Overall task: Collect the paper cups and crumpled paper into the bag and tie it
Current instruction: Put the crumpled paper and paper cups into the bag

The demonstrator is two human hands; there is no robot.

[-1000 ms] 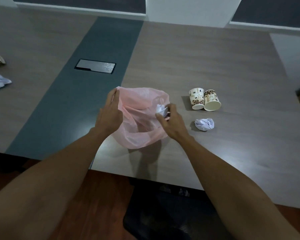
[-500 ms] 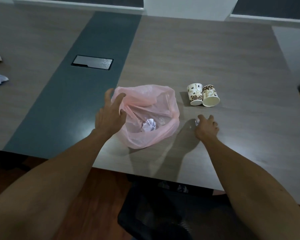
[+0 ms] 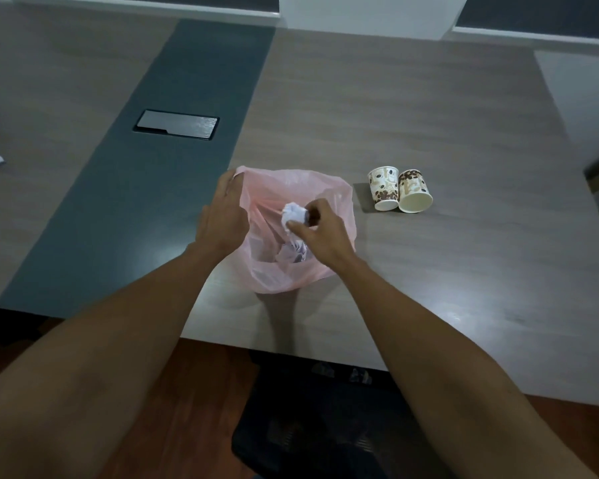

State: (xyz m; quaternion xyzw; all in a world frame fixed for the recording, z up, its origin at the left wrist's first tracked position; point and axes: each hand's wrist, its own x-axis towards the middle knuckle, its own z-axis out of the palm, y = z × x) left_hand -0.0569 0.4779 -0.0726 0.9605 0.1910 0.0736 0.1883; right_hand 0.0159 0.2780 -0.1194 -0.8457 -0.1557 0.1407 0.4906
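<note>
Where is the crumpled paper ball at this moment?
In the head view the crumpled paper ball is pinched in the right hand, just above the open mouth of the pink bag, left of the two paper cups.

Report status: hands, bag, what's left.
Left hand holds pink bag open. Right hand shut on crumpled paper above it. Two paper cups remain on table.

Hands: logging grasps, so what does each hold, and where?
Right hand pinches a crumpled paper ball in its fingertips above the bag; left hand grips the bag's left rim.
</note>
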